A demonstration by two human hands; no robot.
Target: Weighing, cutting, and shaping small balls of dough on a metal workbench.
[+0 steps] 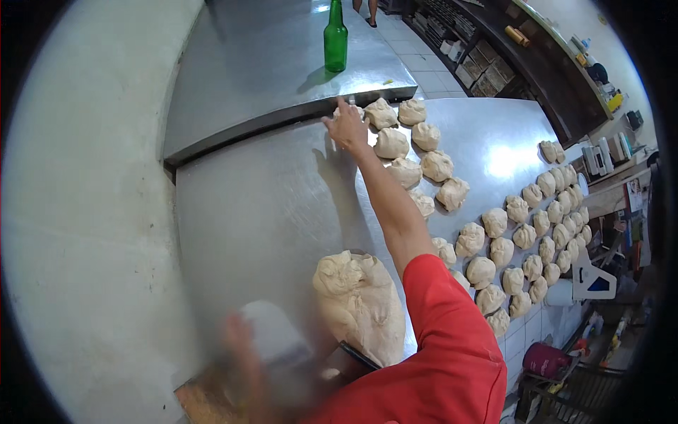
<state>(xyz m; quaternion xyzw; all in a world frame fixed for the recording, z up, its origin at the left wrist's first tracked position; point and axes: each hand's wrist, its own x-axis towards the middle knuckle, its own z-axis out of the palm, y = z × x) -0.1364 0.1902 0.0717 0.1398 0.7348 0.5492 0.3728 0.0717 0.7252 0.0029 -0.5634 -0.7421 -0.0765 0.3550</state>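
Observation:
My right arm, in a red sleeve, stretches forward across the metal table. At its end my right hand (346,128) has its thumb and fingers around a pale dough ball (360,112), which it partly hides, by the raised table's edge. My left hand (244,346) is smeared by motion at the lower left, beside a blurred greyish-white flat thing (272,328) whose kind I cannot make out. A large lump of dough (364,307) lies close to me, between that hand and my right arm. More dough balls (392,143) sit in rows just right of my right hand.
A green glass bottle (335,41) stands on the higher metal table (261,63) ahead. Many dough balls (494,222) cover the right side of the work table (261,191). A wall (92,198) borders the left. Shelving (487,67) and a dark red container (545,360) are farther right.

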